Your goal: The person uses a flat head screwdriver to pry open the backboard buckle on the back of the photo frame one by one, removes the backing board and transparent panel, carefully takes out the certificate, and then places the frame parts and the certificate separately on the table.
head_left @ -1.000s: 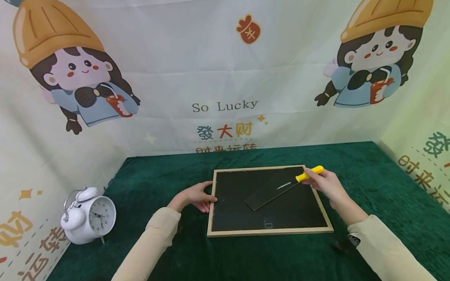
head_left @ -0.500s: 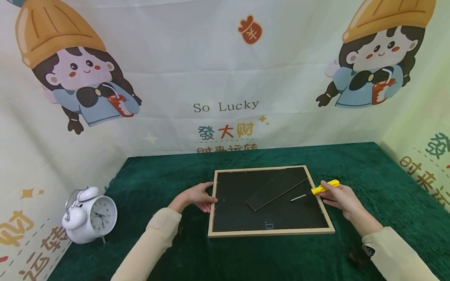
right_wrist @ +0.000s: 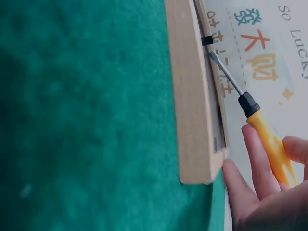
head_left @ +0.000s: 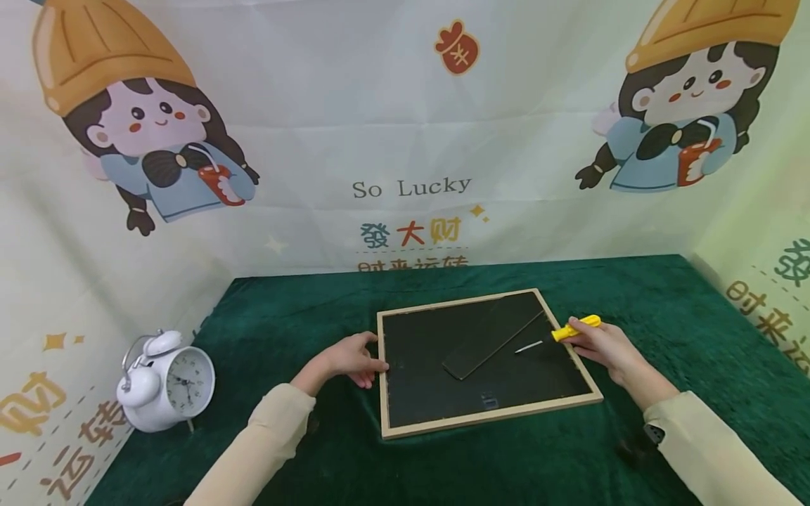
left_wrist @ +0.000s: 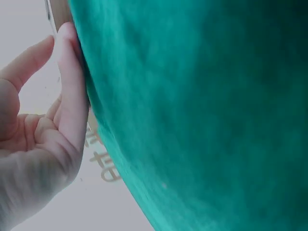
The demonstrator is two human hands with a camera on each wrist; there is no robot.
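Observation:
A picture frame (head_left: 430,344) lies back side up, with a pale wooden rim, a black back panel and a slim flap outlined on it. My left hand (head_left: 351,360) holds its left edge, thumb over the rim; the left wrist view shows a fingertip against the wooden side (left_wrist: 60,12). In my right hand (head_left: 607,346) is a screwdriver (head_left: 576,327) with a yellow handle and flat metal blade, pointing left over the panel. In the right wrist view the blade tip appears near a small black tab (right_wrist: 207,40), contact unclear; one finger of that hand meets the frame's wooden side (right_wrist: 192,110).
A white twin-bell alarm clock (head_left: 166,383) stands at the left of the table. Dark green cloth (head_left: 304,302) covers the tabletop. Behind and at the sides hangs a pale printed curtain (head_left: 329,140) with cartoon figures and lettering.
The screwdriver was drawn back rightward from over the panel to the frame's right edge. Since then the frame has turned slightly anticlockwise, with both hands at its sides.

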